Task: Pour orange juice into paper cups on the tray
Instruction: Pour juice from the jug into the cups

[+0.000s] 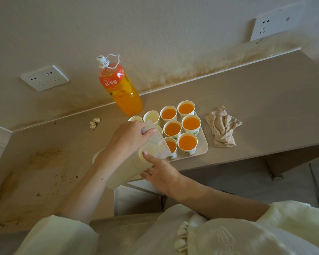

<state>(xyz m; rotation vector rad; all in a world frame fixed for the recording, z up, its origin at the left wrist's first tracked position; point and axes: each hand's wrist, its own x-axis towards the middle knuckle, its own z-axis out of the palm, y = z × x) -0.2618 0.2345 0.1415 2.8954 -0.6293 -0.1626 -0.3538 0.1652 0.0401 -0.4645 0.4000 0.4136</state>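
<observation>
Centre: white rectangular tray (203, 145) near the front edge of a beige wooden counter (256, 85), loaded with white paper cups in rows. Six filled cups (191, 123) with orange juice on the tray's right side; three empty cups (151, 116) on its left, partly hidden.

Above the tray's left part: sleeved stack (125, 170) of white paper cups in translucent plastic, tilted, open end towards the tray. Left hand (129, 137) clamped over the sleeve's upper end, fingers curled round the plastic. Right hand (160, 173) closed on the stack from beneath, one digit laid on the rim of the outermost cup. Hands close together, not touching.

Behind the tray, against the wall: large capped plastic bottle (121, 89) of orange juice with orange label, upright.

Right of the tray: crumpled beige cloth (223, 127). Left of the bottle: small wad of crumpled paper (94, 123). Brown stains (50, 153) on the counter's left part.
</observation>
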